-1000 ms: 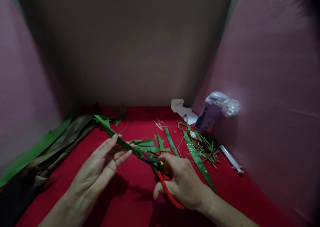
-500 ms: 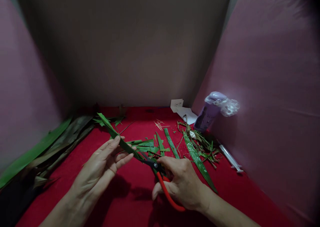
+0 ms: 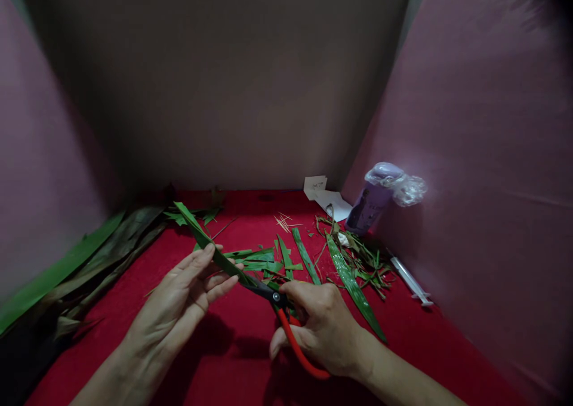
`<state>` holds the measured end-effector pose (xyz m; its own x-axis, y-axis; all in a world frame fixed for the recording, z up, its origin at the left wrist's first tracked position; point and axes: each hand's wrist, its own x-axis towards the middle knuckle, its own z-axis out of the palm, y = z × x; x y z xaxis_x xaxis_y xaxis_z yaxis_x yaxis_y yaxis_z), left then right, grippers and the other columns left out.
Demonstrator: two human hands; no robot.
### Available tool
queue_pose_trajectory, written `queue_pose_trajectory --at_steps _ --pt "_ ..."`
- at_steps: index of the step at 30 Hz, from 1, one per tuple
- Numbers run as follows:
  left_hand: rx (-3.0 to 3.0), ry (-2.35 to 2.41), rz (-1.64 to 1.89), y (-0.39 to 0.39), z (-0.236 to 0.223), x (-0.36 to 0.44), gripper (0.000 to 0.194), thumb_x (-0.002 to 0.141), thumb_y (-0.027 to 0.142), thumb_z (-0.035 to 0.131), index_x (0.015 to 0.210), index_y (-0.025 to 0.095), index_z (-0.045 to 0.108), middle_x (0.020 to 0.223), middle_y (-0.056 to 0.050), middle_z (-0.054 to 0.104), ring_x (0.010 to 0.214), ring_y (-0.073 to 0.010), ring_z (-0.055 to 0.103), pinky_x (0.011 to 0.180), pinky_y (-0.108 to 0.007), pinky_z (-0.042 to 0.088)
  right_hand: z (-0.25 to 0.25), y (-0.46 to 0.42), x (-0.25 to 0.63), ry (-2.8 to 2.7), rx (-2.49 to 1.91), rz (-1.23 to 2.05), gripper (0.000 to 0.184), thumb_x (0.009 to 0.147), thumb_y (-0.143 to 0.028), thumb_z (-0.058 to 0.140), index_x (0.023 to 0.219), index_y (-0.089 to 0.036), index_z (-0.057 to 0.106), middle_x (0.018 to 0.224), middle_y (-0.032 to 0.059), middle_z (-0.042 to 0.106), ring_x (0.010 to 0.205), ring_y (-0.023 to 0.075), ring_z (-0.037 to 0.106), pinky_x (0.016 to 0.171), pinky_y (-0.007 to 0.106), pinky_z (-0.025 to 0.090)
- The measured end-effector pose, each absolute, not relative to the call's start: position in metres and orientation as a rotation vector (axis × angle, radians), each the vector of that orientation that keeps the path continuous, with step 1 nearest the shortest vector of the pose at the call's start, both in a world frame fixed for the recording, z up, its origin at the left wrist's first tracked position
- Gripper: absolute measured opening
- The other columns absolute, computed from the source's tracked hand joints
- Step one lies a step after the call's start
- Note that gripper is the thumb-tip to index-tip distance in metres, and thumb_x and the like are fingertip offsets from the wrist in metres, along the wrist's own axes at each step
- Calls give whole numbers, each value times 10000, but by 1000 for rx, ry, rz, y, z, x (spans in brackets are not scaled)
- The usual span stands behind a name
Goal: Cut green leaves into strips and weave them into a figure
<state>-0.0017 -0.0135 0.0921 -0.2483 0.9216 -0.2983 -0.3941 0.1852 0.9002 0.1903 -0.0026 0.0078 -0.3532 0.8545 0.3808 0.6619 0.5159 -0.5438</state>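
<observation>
My left hand (image 3: 188,286) pinches a long, narrow green leaf strip (image 3: 197,230) between thumb and fingers, its far end tilting up and to the left. Wrapped around scissors (image 3: 293,331) with red handles and dark blades is my right hand (image 3: 317,319). The blades point left and meet the near end of the leaf strip, beside my left fingertips. Whether they are fully closed on it is hard to see. Cut green leaf pieces (image 3: 259,260) lie on the red cloth just beyond my hands.
Long leaves (image 3: 67,268) lie along the left wall. Toothpicks (image 3: 284,221) and white paper (image 3: 333,204) are at the back. To the right are an aloe-like leaf (image 3: 353,286), a heap of dry stems (image 3: 367,268), a syringe (image 3: 409,280) and a plastic-wrapped purple cup (image 3: 371,200).
The scissors have moved slightly left and their blades have come closer together at the leaf strip. My left hand keeps its hold almost unmoved.
</observation>
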Motion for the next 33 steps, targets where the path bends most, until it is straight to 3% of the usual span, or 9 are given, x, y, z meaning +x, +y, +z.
queue_pose_trajectory --at_steps 18,33 --pt "639 1167 1358 -12 91 -2 71 691 287 729 742 255 691 893 -30 760 1062 -297 623 854 -342 563 7 -4 190 -2128 -1244 415 467 664 -625 660 708 -169 568 534 -44 480 468 95 359 461 220 291" --pt "633 1247 1371 -13 86 -6 124 678 302 745 795 275 714 928 -2 757 1089 -317 602 838 -370 581 5 -1 193 -2146 -1264 430 493 650 -629 668 812 -178 551 586 -42 490 503 103 373 475 210 289"
